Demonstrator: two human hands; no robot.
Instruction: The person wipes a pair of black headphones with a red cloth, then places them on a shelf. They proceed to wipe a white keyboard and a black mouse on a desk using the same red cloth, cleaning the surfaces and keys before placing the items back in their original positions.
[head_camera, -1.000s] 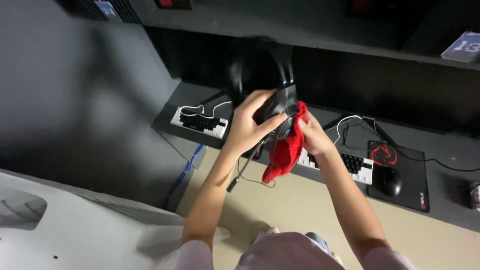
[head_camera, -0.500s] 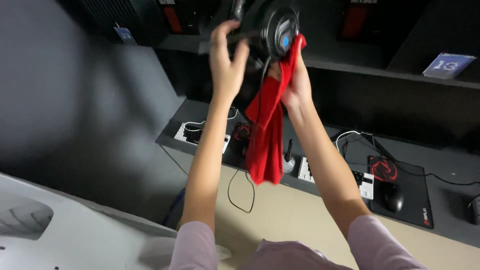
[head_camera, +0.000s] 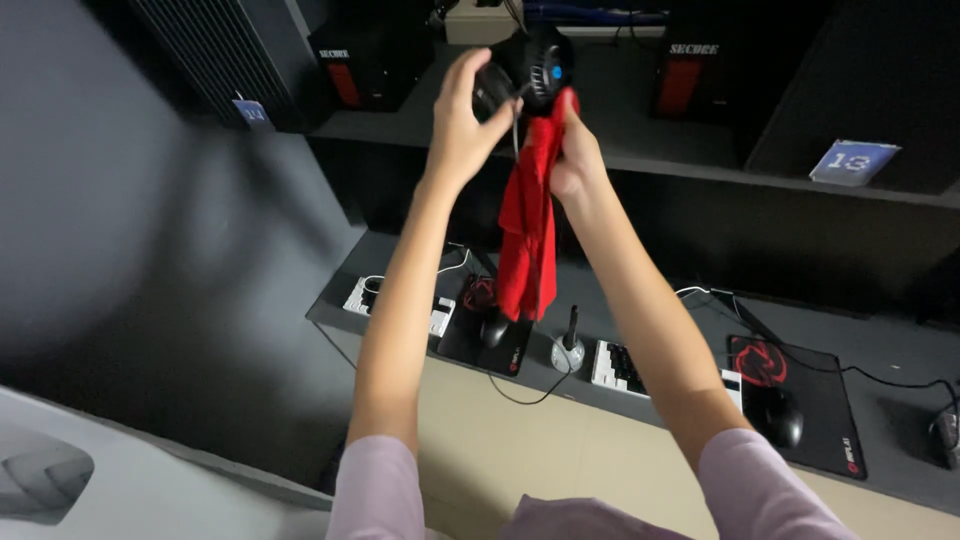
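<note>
Head view shows a black headset (head_camera: 535, 65) with a blue spot on its earcup, raised high before the shelf (head_camera: 700, 165). Left hand (head_camera: 470, 115) curls around one earcup; right hand (head_camera: 572, 150) grips a red cloth (head_camera: 525, 235) pressed against the other, the cloth hanging down. Below runs a dark desk (head_camera: 900, 440) against a dark wall. On it lie two keyboards (head_camera: 625, 368), black mouse pads (head_camera: 820, 395) with mice (head_camera: 778, 420) and a small stand (head_camera: 570, 350).
</note>
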